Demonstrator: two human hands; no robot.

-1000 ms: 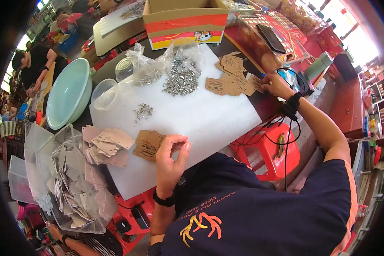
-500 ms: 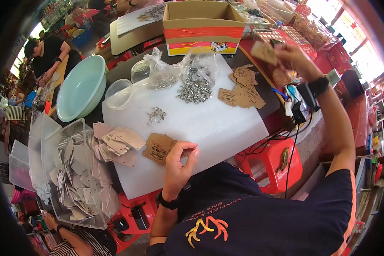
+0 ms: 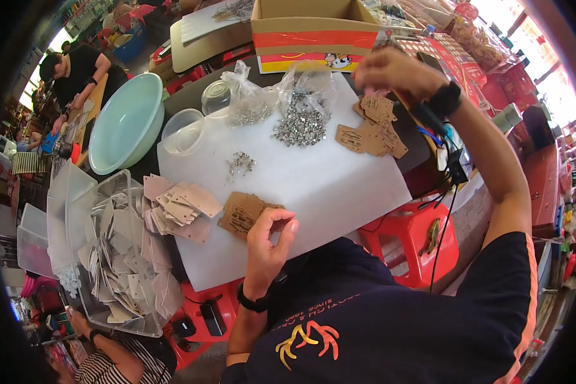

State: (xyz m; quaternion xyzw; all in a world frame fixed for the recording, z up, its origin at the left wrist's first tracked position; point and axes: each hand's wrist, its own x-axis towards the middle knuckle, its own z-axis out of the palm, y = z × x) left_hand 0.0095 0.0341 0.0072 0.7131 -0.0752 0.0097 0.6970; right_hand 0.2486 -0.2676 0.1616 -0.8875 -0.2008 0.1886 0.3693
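Observation:
My left hand (image 3: 269,246) rests at the near edge of the white sheet (image 3: 320,185). Its thumb and forefinger curl round until the tips almost meet, and nothing shows between them; the other fingers are mostly hidden. Against its far side lies a small stack of brown printed cards (image 3: 240,214). My right hand (image 3: 397,70) is raised at the far right, in front of the cardboard box, just beyond a loose pile of brown cards (image 3: 377,131). Motion smears its fingers, so whether anything is in them stays unclear.
Pale tags (image 3: 182,201) lie left of the brown stack, beside a clear bin (image 3: 144,320) full of them. Small metal studs (image 3: 301,121) spill from plastic bags. Beyond stand a cardboard box (image 3: 313,41) and a mint basin (image 3: 125,128). Cables (image 3: 454,166) hang right.
My right hand has moved left from the far right toward the box and the brown pile. The brown card it held no longer shows in it. My left hand stays beside its stack.

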